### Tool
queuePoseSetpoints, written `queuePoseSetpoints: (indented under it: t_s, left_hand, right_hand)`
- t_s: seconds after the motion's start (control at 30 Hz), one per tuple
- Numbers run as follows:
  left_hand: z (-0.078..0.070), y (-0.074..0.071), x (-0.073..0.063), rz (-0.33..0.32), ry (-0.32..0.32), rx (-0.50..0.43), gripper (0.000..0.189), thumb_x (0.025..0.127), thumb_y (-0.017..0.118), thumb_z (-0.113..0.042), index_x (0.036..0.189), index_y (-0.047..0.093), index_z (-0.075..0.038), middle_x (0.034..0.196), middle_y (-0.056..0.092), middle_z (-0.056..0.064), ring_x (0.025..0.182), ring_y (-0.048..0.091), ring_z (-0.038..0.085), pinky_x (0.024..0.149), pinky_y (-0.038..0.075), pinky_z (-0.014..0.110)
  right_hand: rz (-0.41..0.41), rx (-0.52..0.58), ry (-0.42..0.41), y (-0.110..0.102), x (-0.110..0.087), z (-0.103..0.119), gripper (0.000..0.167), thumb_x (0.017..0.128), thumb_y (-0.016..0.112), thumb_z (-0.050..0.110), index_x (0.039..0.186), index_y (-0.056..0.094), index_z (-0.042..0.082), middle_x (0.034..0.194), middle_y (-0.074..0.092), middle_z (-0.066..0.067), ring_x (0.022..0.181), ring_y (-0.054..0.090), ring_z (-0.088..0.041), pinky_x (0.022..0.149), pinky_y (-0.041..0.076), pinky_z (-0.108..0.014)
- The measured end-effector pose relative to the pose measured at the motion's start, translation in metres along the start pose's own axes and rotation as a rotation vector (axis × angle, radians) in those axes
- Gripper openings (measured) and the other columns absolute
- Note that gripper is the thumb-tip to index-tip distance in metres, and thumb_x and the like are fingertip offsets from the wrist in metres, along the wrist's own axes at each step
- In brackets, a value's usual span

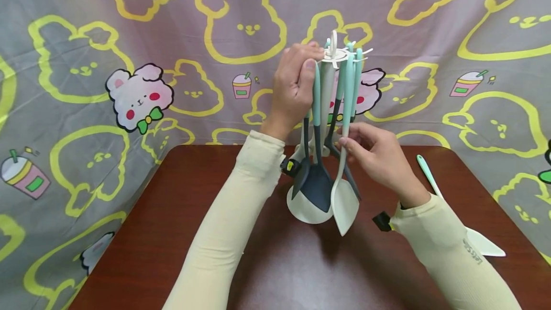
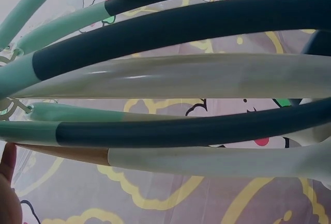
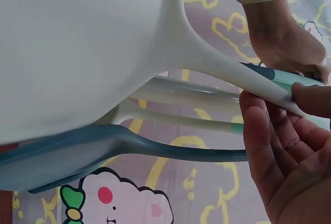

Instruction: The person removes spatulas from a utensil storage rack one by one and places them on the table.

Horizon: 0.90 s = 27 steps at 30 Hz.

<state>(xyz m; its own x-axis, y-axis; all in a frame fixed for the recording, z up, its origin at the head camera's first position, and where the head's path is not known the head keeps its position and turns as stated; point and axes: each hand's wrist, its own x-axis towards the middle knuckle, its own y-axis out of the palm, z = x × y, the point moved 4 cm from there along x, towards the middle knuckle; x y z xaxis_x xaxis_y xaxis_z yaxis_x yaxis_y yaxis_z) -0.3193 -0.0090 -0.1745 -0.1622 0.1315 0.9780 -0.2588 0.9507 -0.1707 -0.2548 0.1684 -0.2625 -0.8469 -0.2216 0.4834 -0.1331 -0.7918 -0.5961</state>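
A white rotating utensil rack stands on the table with several teal-handled kitchen tools hanging from its top hooks. My left hand grips the rack's top at its left side, thumb beside a teal handle. Lower down on the right, my right hand pinches a white spatula between thumb and fingers where its teal handle meets the white neck. This spatula hangs head down at the front. Beside it hangs a dark grey turner. In the right wrist view, the white spatula head fills the upper left.
Another white spatula with a teal handle lies on the brown table at the right, partly hidden by my right sleeve. The rack's round white base sits below the tools. A patterned curtain surrounds the table's back and sides.
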Motion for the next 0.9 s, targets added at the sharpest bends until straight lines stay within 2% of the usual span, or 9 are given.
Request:
queuePoseSetpoints:
  t_s: [0.17, 0.33, 0.67, 0.9]
  left_hand:
    - [0.0003, 0.0011, -0.0010, -0.002, -0.003, 0.004, 0.029, 0.098, 0.042, -0.007, 0.103, 0.068, 0.004, 0.105, 0.068, 0.020, 0.115, 0.061, 0.031, 0.113, 0.038, 0.024]
    - [0.0006, 0.0009, -0.0013, -0.014, -0.002, -0.009, 0.029, 0.098, 0.042, -0.007, 0.103, 0.068, 0.004, 0.105, 0.069, 0.020, 0.115, 0.061, 0.032, 0.113, 0.039, 0.024]
    - [0.0000, -0.0001, -0.0011, -0.012, -0.011, -0.005, 0.029, 0.098, 0.041, -0.007, 0.102, 0.068, 0.004, 0.105, 0.069, 0.020, 0.113, 0.061, 0.031, 0.113, 0.041, 0.027]
    - [-0.0001, -0.0007, -0.0010, -0.015, -0.011, -0.001, 0.029, 0.098, 0.042, -0.008, 0.102, 0.068, 0.004, 0.105, 0.069, 0.019, 0.115, 0.062, 0.030, 0.113, 0.039, 0.023]
  right_hand:
    - [0.009, 0.023, 0.006, 0.0009, -0.0021, 0.0013, 0.021, 0.094, 0.066, 0.013, 0.113, 0.066, 0.004, 0.090, 0.073, -0.012, 0.062, 0.066, -0.013, 0.061, 0.057, -0.021]
    - [0.011, 0.047, -0.008, 0.0008, -0.0034, 0.0040, 0.022, 0.094, 0.067, 0.012, 0.113, 0.066, 0.002, 0.087, 0.071, -0.013, 0.059, 0.065, -0.010, 0.060, 0.057, -0.021]
    - [-0.001, 0.043, 0.010, 0.0022, -0.0032, 0.0043, 0.023, 0.094, 0.067, 0.014, 0.114, 0.066, 0.002, 0.089, 0.071, -0.014, 0.060, 0.063, -0.008, 0.060, 0.056, -0.019]
    - [-0.020, 0.018, -0.006, 0.0019, -0.0034, 0.0031, 0.021, 0.094, 0.067, 0.013, 0.113, 0.067, 0.003, 0.086, 0.070, -0.012, 0.059, 0.063, -0.008, 0.060, 0.056, -0.018]
